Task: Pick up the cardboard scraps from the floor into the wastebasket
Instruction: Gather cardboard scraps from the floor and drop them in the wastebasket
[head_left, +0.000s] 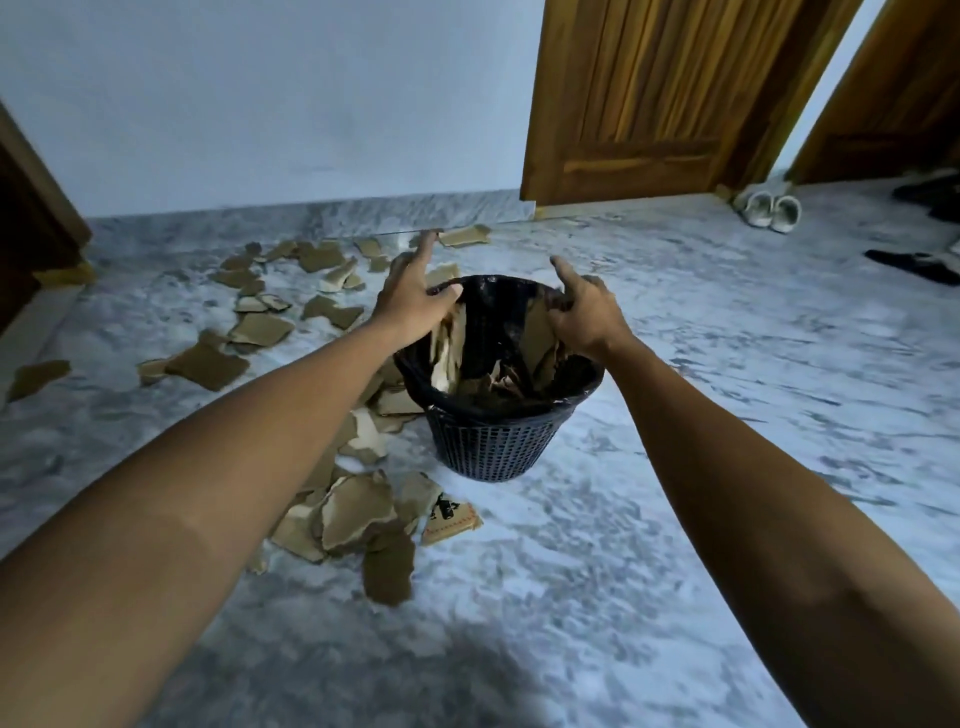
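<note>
Both hands are over the dark blue plastic mesh wastebasket (493, 441), which stands on the grey-white marbled floor (701, 364) near frame centre, lined with a black bag.

Left hand (415, 304): index finger stretched forward, thumb hooked on the basket's far-left rim, other fingers relaxed. No scrap visible in it.

Right hand (584, 312): index pointing forward, remaining fingers curled down over the right rim. Cannot tell whether they grip the rim or bag liner or just rest there.

Inside the basket: several torn brown cardboard scraps (447, 348) stand on edge against the liner, more lie at the bottom.

Plenty of brown cardboard scraps on the floor (358, 512), in a pile just left of and in front of the basket, one with black print. A looser spread (262, 330) runs back-left toward the pale blue wall (260, 104).

Background: a brown wooden door (649, 93) at the back right, with a pair of white slip-on shoes (771, 210) on the floor beside it. Dark items at the far right edge, too blurred to identify.
</note>
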